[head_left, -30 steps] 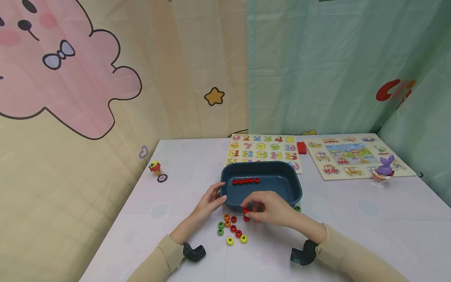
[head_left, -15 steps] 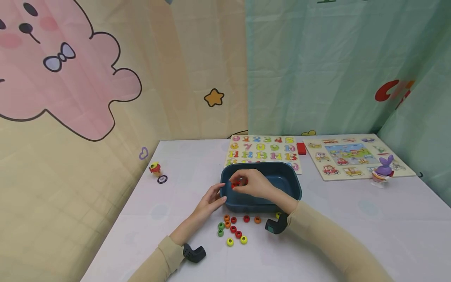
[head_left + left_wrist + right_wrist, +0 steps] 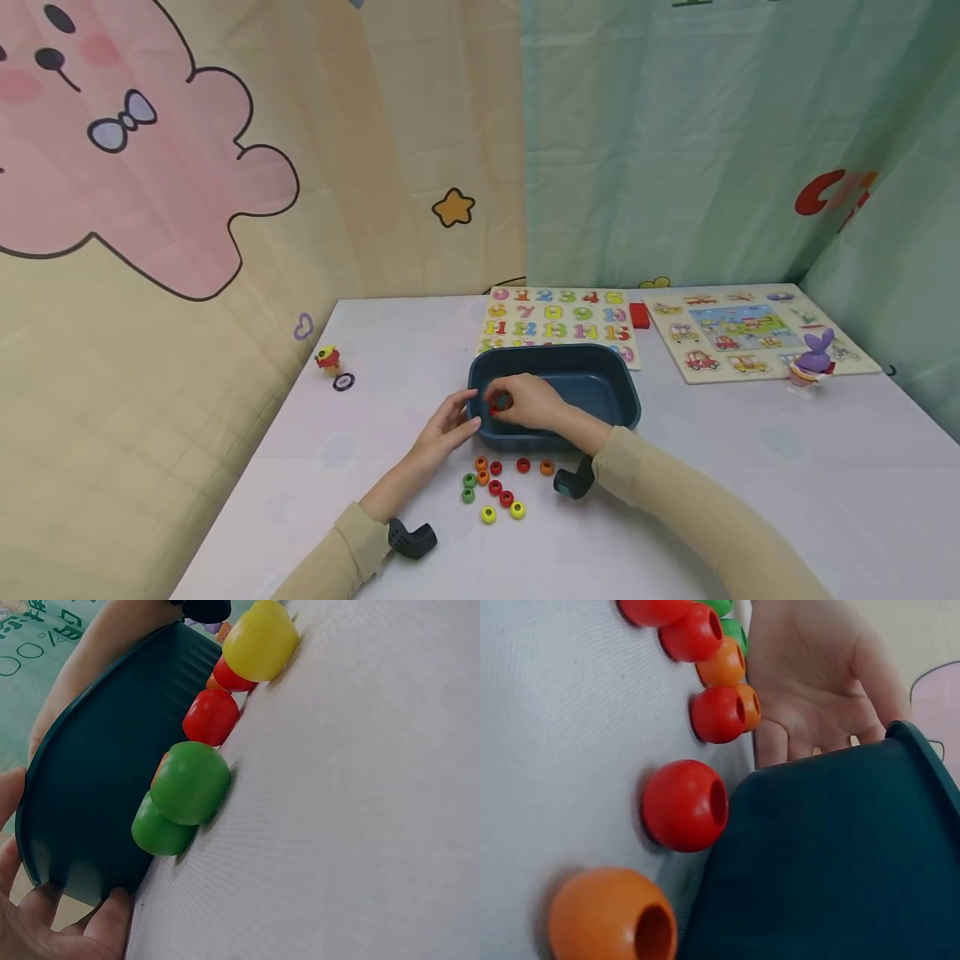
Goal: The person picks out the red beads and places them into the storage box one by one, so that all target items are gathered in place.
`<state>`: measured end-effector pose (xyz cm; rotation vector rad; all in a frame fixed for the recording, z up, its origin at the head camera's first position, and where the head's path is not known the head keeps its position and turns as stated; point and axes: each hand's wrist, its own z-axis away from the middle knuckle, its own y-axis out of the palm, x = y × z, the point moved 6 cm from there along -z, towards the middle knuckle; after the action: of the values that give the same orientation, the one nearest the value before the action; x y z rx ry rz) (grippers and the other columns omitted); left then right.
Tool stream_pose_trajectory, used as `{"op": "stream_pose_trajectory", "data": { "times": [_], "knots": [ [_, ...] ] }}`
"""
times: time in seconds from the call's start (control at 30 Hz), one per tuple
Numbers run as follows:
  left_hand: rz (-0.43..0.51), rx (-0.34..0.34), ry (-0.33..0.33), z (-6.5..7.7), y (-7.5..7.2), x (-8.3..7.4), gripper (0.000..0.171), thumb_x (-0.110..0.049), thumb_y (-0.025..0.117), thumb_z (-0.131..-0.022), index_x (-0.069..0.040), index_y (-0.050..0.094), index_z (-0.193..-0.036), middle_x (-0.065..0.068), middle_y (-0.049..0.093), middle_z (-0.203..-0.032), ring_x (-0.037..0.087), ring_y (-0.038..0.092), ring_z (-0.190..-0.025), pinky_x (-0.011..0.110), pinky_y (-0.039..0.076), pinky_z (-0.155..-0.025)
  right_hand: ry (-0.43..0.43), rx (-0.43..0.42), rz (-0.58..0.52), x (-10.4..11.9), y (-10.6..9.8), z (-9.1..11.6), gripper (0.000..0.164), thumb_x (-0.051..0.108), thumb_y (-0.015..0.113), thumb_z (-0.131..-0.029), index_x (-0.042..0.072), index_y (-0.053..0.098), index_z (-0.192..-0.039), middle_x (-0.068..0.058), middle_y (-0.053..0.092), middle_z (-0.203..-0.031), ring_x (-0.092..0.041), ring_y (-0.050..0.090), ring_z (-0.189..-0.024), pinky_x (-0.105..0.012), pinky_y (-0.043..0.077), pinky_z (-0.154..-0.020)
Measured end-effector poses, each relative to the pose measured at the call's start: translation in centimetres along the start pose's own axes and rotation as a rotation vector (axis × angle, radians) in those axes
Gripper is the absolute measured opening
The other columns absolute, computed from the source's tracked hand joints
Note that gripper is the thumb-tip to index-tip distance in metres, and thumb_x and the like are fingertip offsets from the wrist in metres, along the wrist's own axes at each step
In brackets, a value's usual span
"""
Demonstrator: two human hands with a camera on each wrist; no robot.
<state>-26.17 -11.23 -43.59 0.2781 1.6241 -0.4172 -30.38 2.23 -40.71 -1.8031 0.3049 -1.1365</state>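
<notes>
L hand (image 3: 444, 425), fingers spread, touched blue tray's L end; R hand (image 3: 528, 402) pinched a red bead (image 3: 492, 409) inside, prob. (partly hidden). Blue tray (image 3: 600, 392) long axis ran L–R.

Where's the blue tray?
In the head view, the blue tray sits just right of centre, number board behind, loose beads in front, left hand at its left end.

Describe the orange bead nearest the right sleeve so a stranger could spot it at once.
On the white table, find the dark blue tray. Loose beads lie along its near side; go to the right end of the visible ones, beside the black wrist device. There sits the orange bead, apart from the two other orange beads, which lie together farther left.
</notes>
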Motion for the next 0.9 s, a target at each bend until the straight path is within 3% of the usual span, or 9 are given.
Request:
{"op": "stream_pose_trajectory", "data": {
  "times": [0.13, 0.37, 0.5, 0.7, 0.9],
  "knots": [
    [-0.015, 0.001, -0.005, 0.2, 0.1, -0.6, 0.052, -0.019, 0.052, -0.091, -0.009, 0.029, -0.136, 0.010, 0.021, -0.145, 0.034, 0.021, -0.129, 0.049, 0.028, -0.098, -0.008, 0.021, 0.025, 0.2, 0.2, -0.1, 0.022, 0.015, 0.069, -0.078, 0.013, 0.065, -0.099, 0.004, 0.063, -0.092, -0.006, 0.056, -0.073, -0.019, 0.046, -0.061],
    [-0.004, -0.020, -0.015, -0.6, -0.6, 1.7, 0.049, -0.022, 0.054, -0.090, -0.018, 0.034, -0.134, 0.003, 0.024, -0.145, 0.030, 0.023, -0.129, 0.049, 0.028, -0.098, -0.018, 0.013, -0.002, 0.3, 0.0, 0.4, 0.023, 0.015, 0.069, -0.078, 0.014, 0.064, -0.100, 0.003, 0.063, -0.096, -0.005, 0.057, -0.073, -0.019, 0.047, -0.061],
    [-0.008, -0.023, -0.006, -0.7, -0.6, 2.2, 0.050, -0.028, 0.056, -0.088, -0.021, 0.035, -0.133, 0.001, 0.026, -0.144, 0.029, 0.025, -0.129, 0.050, 0.029, -0.098, -0.039, -0.030, -0.030, 0.4, -0.6, 1.0, 0.025, 0.017, 0.069, -0.078, 0.014, 0.064, -0.102, 0.002, 0.063, -0.096, -0.004, 0.056, -0.071, -0.019, 0.047, -0.061],
    [-0.005, -0.023, -0.002, -0.6, -0.5, 2.2, 0.049, -0.032, 0.057, -0.087, -0.025, 0.037, -0.132, -0.002, 0.027, -0.143, 0.026, 0.025, -0.129, 0.048, 0.029, -0.098, -0.082, -0.100, -0.089, 1.5, -2.1, 3.3, 0.027, 0.019, 0.069, -0.079, 0.013, 0.063, -0.104, -0.001, 0.063, -0.094, -0.006, 0.055, -0.073, -0.021, 0.048, -0.063],
    [0.007, -0.014, 0.015, -0.7, -0.6, 2.1, 0.051, -0.028, 0.056, -0.088, -0.018, 0.035, -0.134, 0.000, 0.027, -0.143, 0.026, 0.025, -0.129, 0.046, 0.029, -0.099, -0.153, -0.155, -0.177, 3.1, -3.1, 6.7, 0.022, 0.023, 0.068, -0.079, 0.018, 0.064, -0.100, 0.011, 0.062, -0.089, -0.006, 0.054, -0.071, -0.021, 0.048, -0.058]
  ]
}}
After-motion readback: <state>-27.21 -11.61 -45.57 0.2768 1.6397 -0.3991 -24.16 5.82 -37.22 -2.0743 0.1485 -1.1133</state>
